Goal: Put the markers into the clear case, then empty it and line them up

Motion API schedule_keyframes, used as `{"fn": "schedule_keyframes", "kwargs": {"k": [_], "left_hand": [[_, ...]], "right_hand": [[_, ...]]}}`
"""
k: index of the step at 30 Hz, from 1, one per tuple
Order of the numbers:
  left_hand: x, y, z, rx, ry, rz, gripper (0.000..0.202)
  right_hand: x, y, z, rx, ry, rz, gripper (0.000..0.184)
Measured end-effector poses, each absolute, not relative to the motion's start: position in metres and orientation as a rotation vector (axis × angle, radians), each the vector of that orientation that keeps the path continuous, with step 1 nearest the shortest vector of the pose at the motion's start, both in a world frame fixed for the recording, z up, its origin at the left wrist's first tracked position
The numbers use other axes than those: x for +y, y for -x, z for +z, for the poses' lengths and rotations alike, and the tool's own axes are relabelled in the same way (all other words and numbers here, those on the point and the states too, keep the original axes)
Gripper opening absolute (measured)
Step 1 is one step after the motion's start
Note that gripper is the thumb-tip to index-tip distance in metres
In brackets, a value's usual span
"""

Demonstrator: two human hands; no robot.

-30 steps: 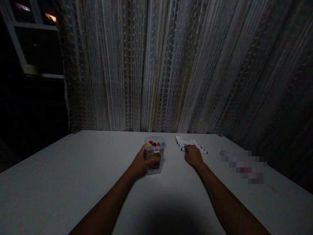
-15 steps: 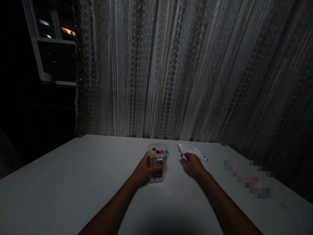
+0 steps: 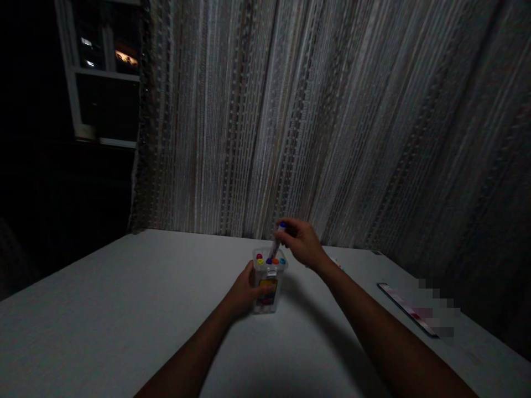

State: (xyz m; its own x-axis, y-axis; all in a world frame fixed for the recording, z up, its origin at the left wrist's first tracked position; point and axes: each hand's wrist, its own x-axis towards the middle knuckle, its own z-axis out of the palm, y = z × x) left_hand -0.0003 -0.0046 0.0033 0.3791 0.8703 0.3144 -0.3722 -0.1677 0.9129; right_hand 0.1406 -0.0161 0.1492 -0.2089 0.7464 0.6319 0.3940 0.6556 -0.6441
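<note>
our left hand (image 3: 244, 290) is curled around the near side of a clear, square-cornered plastic tub (image 3: 279, 276), fingers wrapped against its wall and partly over a bright printed label (image 3: 266, 293). the tub stands upright on a pale grey bench (image 3: 124, 293), just in front of the long striped curtain (image 3: 232, 138). inside its top we see a cluster of round marker caps (image 3: 269, 260) in red, yellow, purple, orange and blue.

our right hand (image 3: 301, 242) is raised above the tub, fingertips pinched together around a slim marker with a dark blue cap (image 3: 277, 235). the marker tilts, cap up, and its lower end reaches down to the tub's mouth; we cannot tell whether it has entered. well off to the right, a flat dark-edged object (image 3: 409, 309) lies on the bench, mostly pixelated.
</note>
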Motion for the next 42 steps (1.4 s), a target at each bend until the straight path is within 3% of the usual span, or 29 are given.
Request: {"fn": "schedule_keyframes", "kwargs": {"k": [7,13,19,22,25,29,34,42], "left_hand": [[0.000,0.001,0.002,0.503,-1.362,1.206,0.065],[0.002,0.002,-0.001,0.530,-1.381,1.230,0.063],[-0.001,0.001,0.000,0.550,-1.314,1.190,0.064],[-0.002,0.001,0.001,0.545,-1.308,1.183,0.063],[-0.002,0.002,0.001,0.530,-1.317,1.185,0.062],[-0.001,0.001,0.000,0.544,-1.301,1.189,0.061],[-0.001,0.001,-0.001,0.590,-1.321,1.199,0.062],[0.000,0.002,-0.003,0.657,-1.324,1.191,0.063]], "right_hand": [[-0.015,-0.125,0.123,-2.179,1.271,0.241,0.008],[-0.016,-0.120,0.127,-2.394,1.295,0.144,0.024],[-0.004,-0.146,0.129,-2.152,1.114,0.314,0.024],[0.013,-0.191,0.125,-1.902,1.193,0.242,0.027],[0.030,-0.242,0.103,-1.733,1.710,0.003,0.032],[0.037,-0.280,0.054,-1.645,1.996,-0.053,0.031],[0.031,-0.277,0.010,-1.770,2.078,-0.200,0.035],[0.024,-0.271,0.001,-1.979,2.143,-0.355,0.040]]}}
